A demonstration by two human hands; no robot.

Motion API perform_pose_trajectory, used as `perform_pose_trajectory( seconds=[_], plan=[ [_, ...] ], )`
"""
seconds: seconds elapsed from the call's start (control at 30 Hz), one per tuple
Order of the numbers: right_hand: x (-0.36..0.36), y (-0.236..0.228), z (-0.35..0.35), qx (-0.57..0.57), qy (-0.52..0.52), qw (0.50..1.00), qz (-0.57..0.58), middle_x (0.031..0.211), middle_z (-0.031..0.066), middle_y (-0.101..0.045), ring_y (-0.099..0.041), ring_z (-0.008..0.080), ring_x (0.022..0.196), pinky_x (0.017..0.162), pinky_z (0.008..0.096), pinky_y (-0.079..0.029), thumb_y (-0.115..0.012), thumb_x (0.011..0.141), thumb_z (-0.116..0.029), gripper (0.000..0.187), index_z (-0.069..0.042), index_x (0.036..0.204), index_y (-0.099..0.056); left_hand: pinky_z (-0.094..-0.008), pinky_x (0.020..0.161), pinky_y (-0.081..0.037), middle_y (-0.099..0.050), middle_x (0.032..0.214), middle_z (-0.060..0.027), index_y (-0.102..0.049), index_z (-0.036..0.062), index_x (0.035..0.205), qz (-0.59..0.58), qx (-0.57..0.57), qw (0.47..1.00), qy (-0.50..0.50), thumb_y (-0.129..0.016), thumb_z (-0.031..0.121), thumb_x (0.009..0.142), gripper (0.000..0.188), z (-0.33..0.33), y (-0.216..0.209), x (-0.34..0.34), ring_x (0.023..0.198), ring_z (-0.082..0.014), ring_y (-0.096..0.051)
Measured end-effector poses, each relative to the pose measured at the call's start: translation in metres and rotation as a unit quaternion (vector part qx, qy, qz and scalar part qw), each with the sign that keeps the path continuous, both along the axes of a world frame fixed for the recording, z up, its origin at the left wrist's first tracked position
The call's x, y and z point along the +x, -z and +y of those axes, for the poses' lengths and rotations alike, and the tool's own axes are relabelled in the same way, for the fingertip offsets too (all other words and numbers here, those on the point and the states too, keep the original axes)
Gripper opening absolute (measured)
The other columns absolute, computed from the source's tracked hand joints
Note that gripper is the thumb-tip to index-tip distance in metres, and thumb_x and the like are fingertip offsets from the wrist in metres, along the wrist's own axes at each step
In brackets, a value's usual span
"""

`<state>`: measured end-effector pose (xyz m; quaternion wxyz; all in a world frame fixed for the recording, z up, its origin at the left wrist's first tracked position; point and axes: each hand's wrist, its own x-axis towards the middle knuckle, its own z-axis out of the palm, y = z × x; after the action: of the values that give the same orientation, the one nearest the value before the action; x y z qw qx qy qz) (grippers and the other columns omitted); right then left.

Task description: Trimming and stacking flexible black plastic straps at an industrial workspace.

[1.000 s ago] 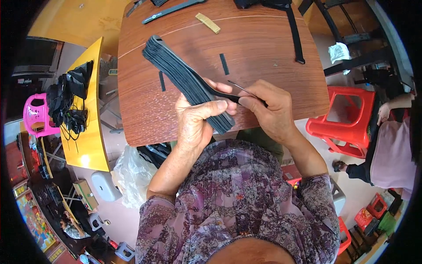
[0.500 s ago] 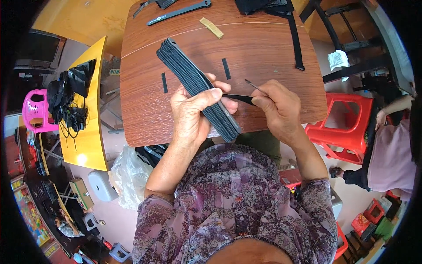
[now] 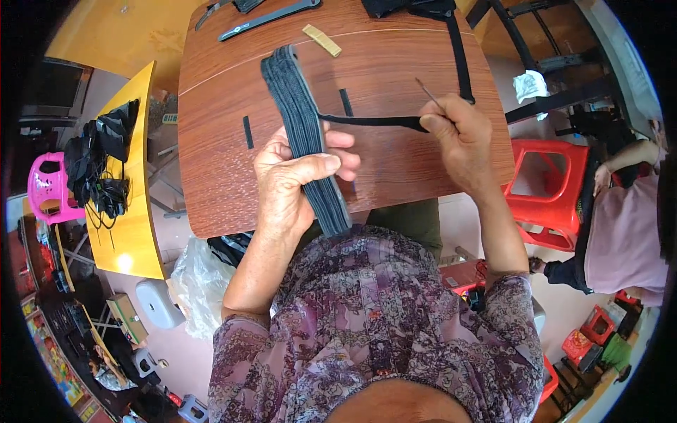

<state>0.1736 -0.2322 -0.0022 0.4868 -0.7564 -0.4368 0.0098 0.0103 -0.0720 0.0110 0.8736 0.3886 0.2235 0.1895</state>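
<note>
A long bundle of dark, layered straps [image 3: 305, 120] is gripped in my left hand [image 3: 283, 187], its thumb across the front and the fingers round behind. From the bundle's right side a narrow black strap [image 3: 381, 121] runs nearly level to my right hand [image 3: 462, 141], which pinches its end. A thin pointed tool [image 3: 428, 93] also sticks up out of that hand; its lower part is hidden by the fingers. Beneath, on the brown table [image 3: 423, 173], lie two short black strips [image 3: 247, 132], one left of the bundle and the other partly behind the stretched strap.
A ribbed beige block [image 3: 321, 40] and a long grey strip [image 3: 268, 20] lie at the table's far side. Black fabric with a hanging strap [image 3: 462, 63] is at far right. A red stool [image 3: 546, 176] and a seated person [image 3: 627, 218] are on the right; a yellow table [image 3: 134, 225] stands left.
My right hand has moved right and slightly up, pulling the black strap out longer from the bundle. The bundle has turned more upright in my left hand.
</note>
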Motion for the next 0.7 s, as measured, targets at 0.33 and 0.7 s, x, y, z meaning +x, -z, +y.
perform_pose_trajectory(
  seconds=[0.33,0.7],
  plan=[
    [-0.006,-0.001,-0.004,0.0,-0.005,1.0,0.001,0.074,0.0127,-0.058,-0.059,0.0266,0.069,0.061,0.033,-0.045,-0.064,0.077,-0.001,0.009,0.001,0.083,-0.057,-0.0362,0.051,-0.047,-0.057,0.068,-0.0144,-0.057,-0.0028,0.093,-0.106,-0.151,0.981,0.058,-0.063,-0.004,0.073,0.021,0.003,0.013,0.0,0.055,-0.0241,-0.057],
    [-0.007,-0.015,-0.004,0.028,-0.015,0.994,-0.107,0.078,0.0123,-0.061,-0.061,0.0291,0.069,0.058,0.0343,-0.047,-0.067,0.074,-0.002,0.014,-0.002,0.086,-0.06,-0.0356,0.052,-0.043,-0.056,0.069,-0.0109,-0.057,0.0001,0.095,-0.152,-0.195,0.964,0.101,-0.057,0.024,0.091,0.024,-0.001,0.017,0.0,0.056,-0.0209,-0.054]
  ],
)
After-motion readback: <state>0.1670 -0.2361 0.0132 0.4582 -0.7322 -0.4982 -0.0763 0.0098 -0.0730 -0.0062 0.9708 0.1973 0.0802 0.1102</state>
